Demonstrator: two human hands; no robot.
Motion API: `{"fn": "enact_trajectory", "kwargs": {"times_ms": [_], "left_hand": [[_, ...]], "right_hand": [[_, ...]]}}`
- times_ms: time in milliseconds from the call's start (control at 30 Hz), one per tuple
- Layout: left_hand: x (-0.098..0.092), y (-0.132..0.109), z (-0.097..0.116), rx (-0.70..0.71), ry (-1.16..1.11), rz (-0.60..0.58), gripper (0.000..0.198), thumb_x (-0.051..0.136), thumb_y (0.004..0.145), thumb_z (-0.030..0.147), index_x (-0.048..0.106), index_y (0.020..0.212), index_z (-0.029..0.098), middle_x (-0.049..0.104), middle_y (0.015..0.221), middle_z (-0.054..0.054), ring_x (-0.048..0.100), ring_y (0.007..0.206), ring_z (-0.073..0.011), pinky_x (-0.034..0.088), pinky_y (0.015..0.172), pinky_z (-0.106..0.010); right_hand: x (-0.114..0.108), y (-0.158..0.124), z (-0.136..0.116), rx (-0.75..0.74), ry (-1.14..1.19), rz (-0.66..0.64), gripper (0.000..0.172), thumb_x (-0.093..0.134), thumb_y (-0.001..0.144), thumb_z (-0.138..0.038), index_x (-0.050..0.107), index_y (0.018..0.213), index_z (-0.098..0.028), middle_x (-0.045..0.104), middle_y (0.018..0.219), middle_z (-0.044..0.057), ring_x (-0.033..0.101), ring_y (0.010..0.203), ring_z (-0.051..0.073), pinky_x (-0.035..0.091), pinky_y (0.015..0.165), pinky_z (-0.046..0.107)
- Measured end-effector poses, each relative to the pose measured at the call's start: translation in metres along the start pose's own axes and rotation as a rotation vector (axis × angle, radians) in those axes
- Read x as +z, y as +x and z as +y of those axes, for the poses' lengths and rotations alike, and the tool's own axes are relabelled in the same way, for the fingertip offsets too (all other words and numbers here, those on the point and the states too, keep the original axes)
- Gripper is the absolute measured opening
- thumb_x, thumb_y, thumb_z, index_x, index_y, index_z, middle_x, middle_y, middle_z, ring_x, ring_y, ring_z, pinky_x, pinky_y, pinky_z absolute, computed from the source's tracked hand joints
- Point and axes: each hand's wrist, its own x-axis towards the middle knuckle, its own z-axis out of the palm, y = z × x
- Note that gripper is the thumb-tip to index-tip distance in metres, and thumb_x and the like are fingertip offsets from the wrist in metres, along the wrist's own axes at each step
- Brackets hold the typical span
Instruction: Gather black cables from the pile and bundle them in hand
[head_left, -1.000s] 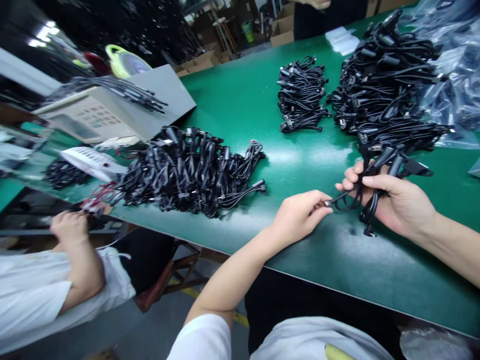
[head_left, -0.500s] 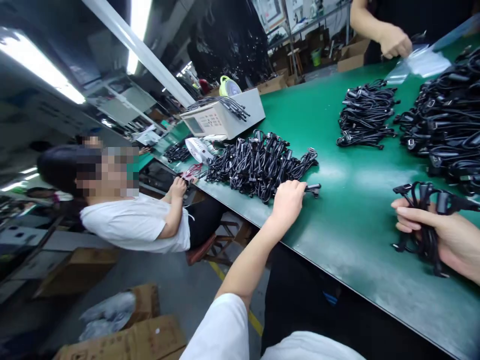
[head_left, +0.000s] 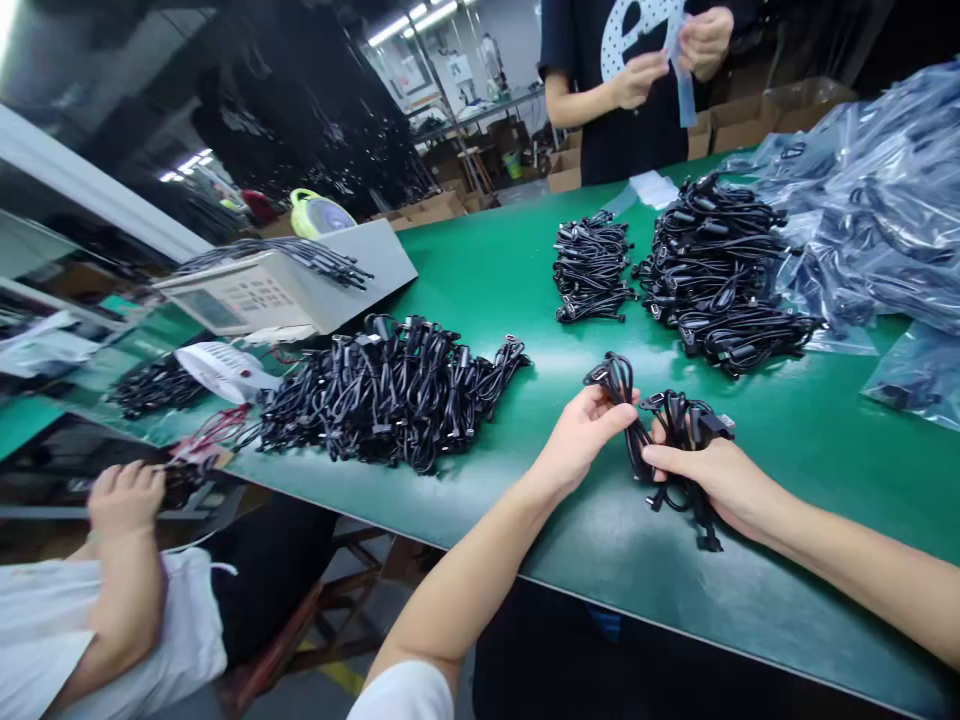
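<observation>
A long factory workbench covered in a green mat runs across the view, with cardboard cartons and racks far off at 12 o'clock. Across the bench at 1 o'clock, a co-worker in a black T-shirt holds a strip of clear plastic in both hands. A seated co-worker's hand rests near the bench edge at 9 o'clock, by a tangle of red wires.

At 2 o'clock lie clear plastic bags of black cable, many and heaped. Three loose heaps sit on the mat: a broad heap of black cables at 10 o'clock, a small heap at 12, and a larger heap at 1. So plenty of cable lies out on the mat, and more remains bagged; the pictures give no count of what is done or left. A beige bench instrument with a keypad stands at 10 o'clock, with more cables draped across its top.

Just right of straight ahead, a bundle of black cables sits above the mat, apart from the heaps. The left hand curls closed around its upper loops, and the right hand wraps firmly around its lower part. A small black connector dangles below.
</observation>
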Motion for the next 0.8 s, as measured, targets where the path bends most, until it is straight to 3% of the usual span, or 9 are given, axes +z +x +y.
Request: {"fn": "enact_trajectory", "kwargs": {"times_ms": [133, 267, 333, 433, 567, 800], "left_hand": [[-0.016, 0.001, -0.003, -0.063, -0.039, -0.031, 0.047, 0.075, 0.079, 0.053, 0.067, 0.105, 0.015, 0.062, 0.082, -0.002, 0.056, 0.074, -0.0103, 0.046, 0.073, -0.025], [-0.021, 0.0, -0.001, -0.056, -0.008, 0.056, 0.032, 0.077, 0.079, 0.042, 0.067, 0.095, 0.016, 0.062, 0.085, 0.0, 0.053, 0.071, -0.0077, 0.044, 0.07, -0.022], [-0.02, 0.0, 0.0, -0.071, -0.042, 0.053, 0.029, 0.08, 0.077, 0.037, 0.065, 0.091, 0.016, 0.062, 0.086, 0.001, 0.052, 0.07, -0.0068, 0.044, 0.069, -0.022], [-0.018, -0.002, 0.002, -0.111, -0.076, -0.013, 0.029, 0.083, 0.074, 0.033, 0.063, 0.088, 0.016, 0.063, 0.082, 0.001, 0.055, 0.071, -0.0078, 0.044, 0.07, -0.022], [-0.016, -0.004, 0.002, -0.134, -0.082, -0.071, 0.027, 0.083, 0.073, 0.028, 0.063, 0.086, 0.015, 0.067, 0.085, -0.001, 0.06, 0.077, -0.0101, 0.047, 0.076, -0.025], [-0.014, -0.003, -0.004, -0.103, -0.11, -0.013, 0.034, 0.083, 0.073, 0.027, 0.062, 0.098, 0.017, 0.069, 0.088, -0.001, 0.062, 0.079, -0.011, 0.048, 0.081, -0.026]], "right_hand": [[-0.006, 0.006, 0.0, 0.084, 0.14, -0.18, 0.026, 0.08, 0.08, -0.034, 0.058, 0.078, -0.019, 0.06, 0.071, -0.001, 0.054, 0.065, 0.014, 0.045, 0.066, 0.028], [-0.007, 0.007, -0.001, 0.183, 0.117, -0.311, 0.018, 0.078, 0.082, -0.028, 0.064, 0.078, -0.017, 0.065, 0.075, 0.002, 0.059, 0.067, 0.015, 0.05, 0.067, 0.03], [-0.008, 0.008, 0.0, 0.212, 0.113, -0.293, 0.016, 0.076, 0.084, -0.03, 0.068, 0.083, -0.017, 0.07, 0.084, 0.006, 0.064, 0.076, 0.018, 0.053, 0.072, 0.032], [-0.008, 0.009, 0.002, 0.211, 0.204, -0.194, 0.026, 0.077, 0.084, -0.04, 0.07, 0.099, -0.02, 0.073, 0.101, 0.008, 0.068, 0.093, 0.022, 0.056, 0.084, 0.037], [-0.006, 0.009, 0.003, 0.162, 0.189, -0.141, 0.029, 0.088, 0.073, -0.03, 0.064, 0.085, -0.02, 0.072, 0.085, 0.002, 0.07, 0.079, 0.019, 0.056, 0.081, 0.035], [-0.006, 0.004, 0.005, 0.184, 0.152, -0.156, 0.021, 0.077, 0.086, -0.035, 0.064, 0.088, -0.019, 0.075, 0.087, 0.005, 0.072, 0.087, 0.023, 0.055, 0.089, 0.041]]}}
